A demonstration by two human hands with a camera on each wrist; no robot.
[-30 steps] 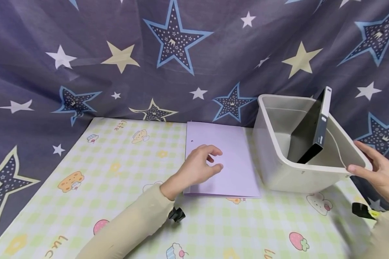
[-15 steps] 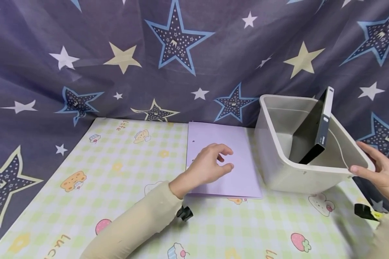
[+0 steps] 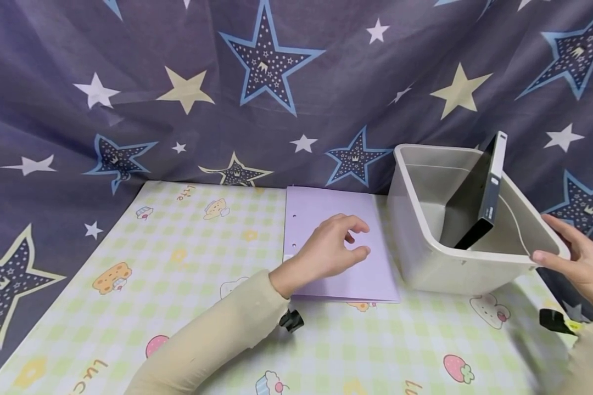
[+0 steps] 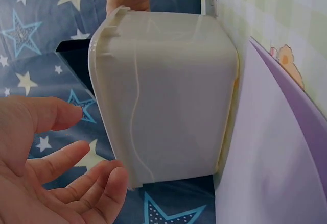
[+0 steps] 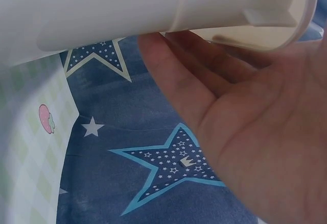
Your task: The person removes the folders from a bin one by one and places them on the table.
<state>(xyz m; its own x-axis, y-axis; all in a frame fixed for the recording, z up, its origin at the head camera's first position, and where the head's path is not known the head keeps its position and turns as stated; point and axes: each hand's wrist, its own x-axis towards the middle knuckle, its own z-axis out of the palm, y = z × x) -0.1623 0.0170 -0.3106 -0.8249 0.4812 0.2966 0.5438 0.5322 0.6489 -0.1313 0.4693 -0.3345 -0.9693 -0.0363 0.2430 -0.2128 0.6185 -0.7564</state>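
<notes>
A purple hole-punched folder point(image 3: 336, 208) lies on the table at centre. Its cover point(image 4: 255, 147) stands slightly raised at one edge in the left wrist view. My left hand point(image 3: 328, 247) hovers above it, fingers loosely bent and nothing between them. A whitish plastic bin point(image 3: 415, 263) stands to the right, its side wall point(image 4: 168, 96) filling the middle of the left wrist view. Leaning in the bin, a black binder-like case point(image 3: 474, 203) pokes above the rim. My right hand point(image 3: 580, 269) holds the bin's near right corner, its fingers point(image 5: 179, 76) against the underside of the rim.
The table wears a green checked cloth point(image 3: 202, 340) with cartoon prints. A dark curtain with stars point(image 3: 153, 49) hangs right behind it. Black wrist mounts point(image 3: 291, 321) show below the hands.
My left hand has slid to the right over the folder, toward the bin. The right hand, bin, case and folder stay put.
</notes>
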